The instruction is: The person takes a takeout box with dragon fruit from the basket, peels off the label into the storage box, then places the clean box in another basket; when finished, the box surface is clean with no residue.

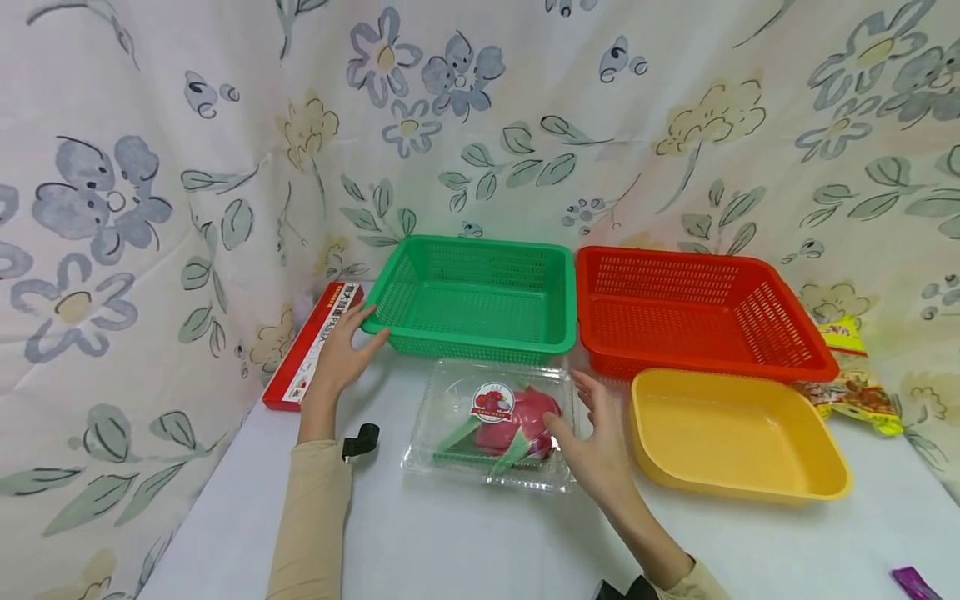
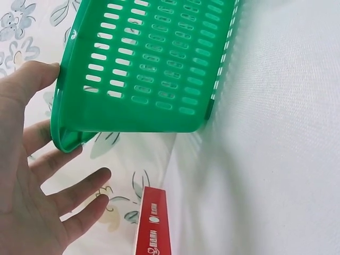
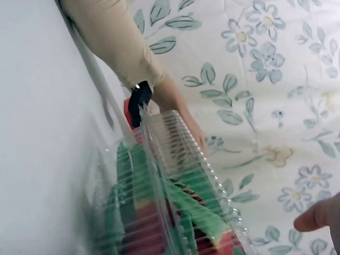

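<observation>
We see the left hand (image 1: 347, 348) spread at the near-left corner of the green basket (image 1: 483, 310), left of centre; its thumb meets the rim and the other fingers fan behind the corner, perhaps because the jutting lip suits a light touch. We cannot tell how firmly it presses.

The right hand (image 1: 596, 442), right of centre, is spread beside the right edge of the clear box (image 1: 450, 400), holding nothing; the right wrist view shows its thumb apart from the plastic. The box lies flat in the middle of the frame, between both arms, which probably keeps it within easy reach, and its see-through lid lets us make out the pink fruit-like thing (image 1: 538, 408) inside.

Farther out, the red basket (image 1: 667, 325) stands right of the green one, mouth upward like the yellow tray (image 1: 738, 433) at centre right, which leaves their insides reachable. A red carton (image 1: 300, 350) lies at centre left, and a snack bag (image 1: 855, 379) sits at the right, partly behind the red basket.
</observation>
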`<state>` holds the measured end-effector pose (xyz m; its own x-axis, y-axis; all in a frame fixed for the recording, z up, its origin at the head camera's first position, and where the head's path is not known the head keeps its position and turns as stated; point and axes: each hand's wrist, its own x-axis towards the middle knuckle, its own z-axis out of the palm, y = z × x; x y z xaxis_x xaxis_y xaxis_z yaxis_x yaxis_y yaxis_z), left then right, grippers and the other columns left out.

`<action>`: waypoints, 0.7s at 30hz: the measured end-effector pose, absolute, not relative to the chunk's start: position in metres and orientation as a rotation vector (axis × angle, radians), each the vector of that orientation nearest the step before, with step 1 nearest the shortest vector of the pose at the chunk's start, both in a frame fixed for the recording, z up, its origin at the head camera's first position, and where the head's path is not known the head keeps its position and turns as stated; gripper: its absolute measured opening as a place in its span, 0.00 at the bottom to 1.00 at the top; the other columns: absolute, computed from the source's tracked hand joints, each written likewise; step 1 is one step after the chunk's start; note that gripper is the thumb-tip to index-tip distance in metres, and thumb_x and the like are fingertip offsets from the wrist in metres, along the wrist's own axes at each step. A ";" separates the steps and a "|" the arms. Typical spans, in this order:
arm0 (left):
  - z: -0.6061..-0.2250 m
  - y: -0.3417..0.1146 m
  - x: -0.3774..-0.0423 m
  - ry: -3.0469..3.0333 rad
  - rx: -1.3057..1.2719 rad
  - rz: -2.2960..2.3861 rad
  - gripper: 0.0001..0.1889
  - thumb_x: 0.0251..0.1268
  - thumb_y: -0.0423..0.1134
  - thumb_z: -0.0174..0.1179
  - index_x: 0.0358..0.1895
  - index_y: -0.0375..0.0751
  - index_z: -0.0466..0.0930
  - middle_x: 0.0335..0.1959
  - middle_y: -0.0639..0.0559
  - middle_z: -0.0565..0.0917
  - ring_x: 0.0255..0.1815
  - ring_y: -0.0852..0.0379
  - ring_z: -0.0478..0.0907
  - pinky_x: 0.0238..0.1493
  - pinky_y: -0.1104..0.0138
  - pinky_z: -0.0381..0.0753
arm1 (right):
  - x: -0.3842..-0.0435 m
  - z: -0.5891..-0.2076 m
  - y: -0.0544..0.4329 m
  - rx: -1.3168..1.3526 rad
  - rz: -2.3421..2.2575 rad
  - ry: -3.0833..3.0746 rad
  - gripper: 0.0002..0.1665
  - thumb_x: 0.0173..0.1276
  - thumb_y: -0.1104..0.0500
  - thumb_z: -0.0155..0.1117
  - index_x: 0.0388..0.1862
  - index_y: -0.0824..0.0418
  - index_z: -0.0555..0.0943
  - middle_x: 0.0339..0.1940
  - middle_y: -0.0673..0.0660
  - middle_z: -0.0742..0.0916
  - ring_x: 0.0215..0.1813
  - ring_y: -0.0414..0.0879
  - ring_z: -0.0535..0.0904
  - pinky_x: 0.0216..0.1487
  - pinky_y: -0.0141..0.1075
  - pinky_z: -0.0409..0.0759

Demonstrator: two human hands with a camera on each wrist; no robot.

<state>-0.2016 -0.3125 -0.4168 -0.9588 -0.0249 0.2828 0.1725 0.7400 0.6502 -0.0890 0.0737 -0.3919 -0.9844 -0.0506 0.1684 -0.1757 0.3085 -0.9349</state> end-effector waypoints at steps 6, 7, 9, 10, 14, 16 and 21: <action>-0.416 -0.314 -0.198 -2.674 -0.088 -1.025 0.35 0.70 0.57 0.56 0.74 0.43 0.63 0.77 0.43 0.57 0.76 0.38 0.53 0.68 0.36 0.55 | -0.100 -0.384 0.062 0.496 1.707 -2.398 0.36 0.63 0.63 0.69 0.69 0.56 0.69 0.66 0.58 0.74 0.67 0.54 0.68 0.66 0.61 0.65; -0.415 -0.315 -0.197 -2.674 -0.087 -1.025 0.35 0.70 0.57 0.56 0.74 0.43 0.64 0.77 0.42 0.57 0.76 0.38 0.53 0.69 0.36 0.55 | -0.101 -0.381 0.061 0.527 1.705 -2.406 0.36 0.63 0.62 0.69 0.69 0.55 0.69 0.66 0.57 0.75 0.66 0.54 0.69 0.66 0.60 0.66; -0.414 -0.314 -0.196 -2.679 -0.084 -1.016 0.35 0.70 0.57 0.56 0.74 0.43 0.64 0.77 0.41 0.58 0.76 0.38 0.53 0.68 0.36 0.55 | -0.104 -0.378 0.058 0.577 1.700 -2.437 0.35 0.63 0.61 0.69 0.69 0.53 0.70 0.65 0.56 0.75 0.65 0.55 0.71 0.64 0.60 0.69; -0.413 -0.314 -0.197 -2.681 -0.086 -1.012 0.35 0.70 0.57 0.56 0.74 0.43 0.64 0.77 0.41 0.58 0.76 0.38 0.53 0.69 0.36 0.55 | -0.106 -0.376 0.057 0.599 1.718 -2.450 0.35 0.63 0.60 0.69 0.69 0.53 0.70 0.66 0.56 0.75 0.64 0.57 0.71 0.63 0.60 0.70; -0.413 -0.313 -0.199 -2.696 -0.095 -0.997 0.35 0.70 0.57 0.55 0.74 0.43 0.63 0.77 0.41 0.57 0.76 0.37 0.53 0.68 0.36 0.55 | -0.115 -0.375 0.051 0.653 1.804 -2.472 0.32 0.65 0.61 0.68 0.67 0.58 0.71 0.65 0.59 0.76 0.62 0.60 0.75 0.62 0.57 0.73; -0.413 -0.313 -0.200 -2.698 -0.100 -0.993 0.35 0.70 0.57 0.55 0.74 0.42 0.64 0.77 0.40 0.57 0.76 0.37 0.54 0.68 0.36 0.56 | -0.120 -0.377 0.049 0.638 1.850 -2.475 0.30 0.66 0.62 0.67 0.66 0.60 0.72 0.63 0.61 0.77 0.60 0.60 0.77 0.61 0.55 0.75; -0.411 -0.314 -0.198 -2.709 -0.094 -0.950 0.34 0.71 0.56 0.55 0.74 0.41 0.65 0.77 0.40 0.58 0.76 0.37 0.54 0.69 0.37 0.57 | -0.127 -0.383 0.048 0.544 1.880 -2.493 0.25 0.68 0.62 0.66 0.64 0.59 0.74 0.59 0.61 0.80 0.55 0.57 0.80 0.59 0.51 0.78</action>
